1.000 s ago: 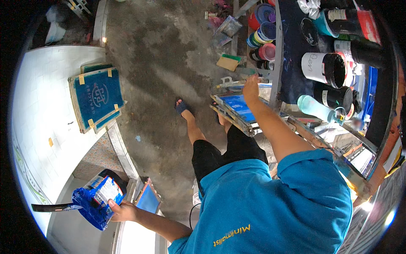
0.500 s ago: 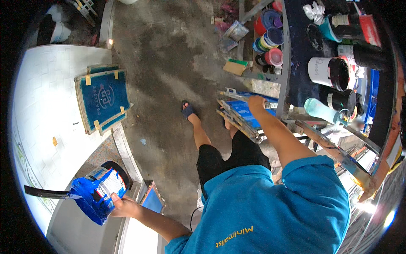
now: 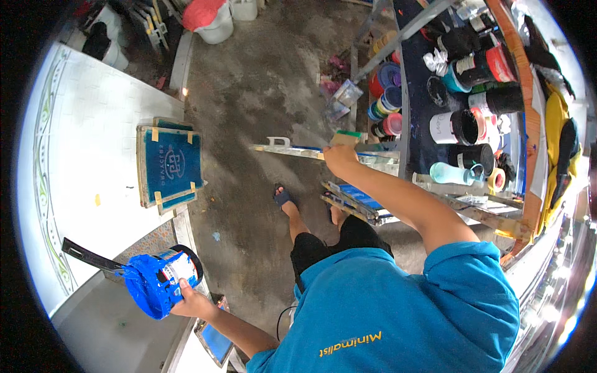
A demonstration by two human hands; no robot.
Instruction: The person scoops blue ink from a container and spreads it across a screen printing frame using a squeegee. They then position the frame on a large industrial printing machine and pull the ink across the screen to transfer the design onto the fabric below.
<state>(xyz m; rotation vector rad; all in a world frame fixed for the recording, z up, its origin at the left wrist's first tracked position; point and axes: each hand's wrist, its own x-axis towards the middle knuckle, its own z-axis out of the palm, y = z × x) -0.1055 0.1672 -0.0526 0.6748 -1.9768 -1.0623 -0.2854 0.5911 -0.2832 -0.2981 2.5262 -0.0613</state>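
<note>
My left hand (image 3: 190, 302) grips a blue-smeared ink tub (image 3: 150, 287) with a dark spatula (image 3: 84, 253) sticking out of it. My right hand (image 3: 341, 159) is closed on the edge of a screen frame (image 3: 289, 151), held nearly edge-on with a white handle (image 3: 278, 141) on its top. A green-edged squeegee (image 3: 349, 136) shows behind that hand. Below it, more screens with blue mesh (image 3: 362, 198) rest stacked by my right foot.
At right, a dark shelf (image 3: 415, 93) holds several tubs and a pale bottle (image 3: 449, 173); more tubs sit underneath. Two taped screens (image 3: 169, 166) rest on the white tiled surface (image 3: 87, 180) at left. A bucket with a red cover (image 3: 211, 28) stands farther along the floor (image 3: 233, 99).
My right hand has lifted a frame away from the stack, up and to the left. The left hand still holds the tub. The view has shifted, showing more of the right side and the red-covered bucket.
</note>
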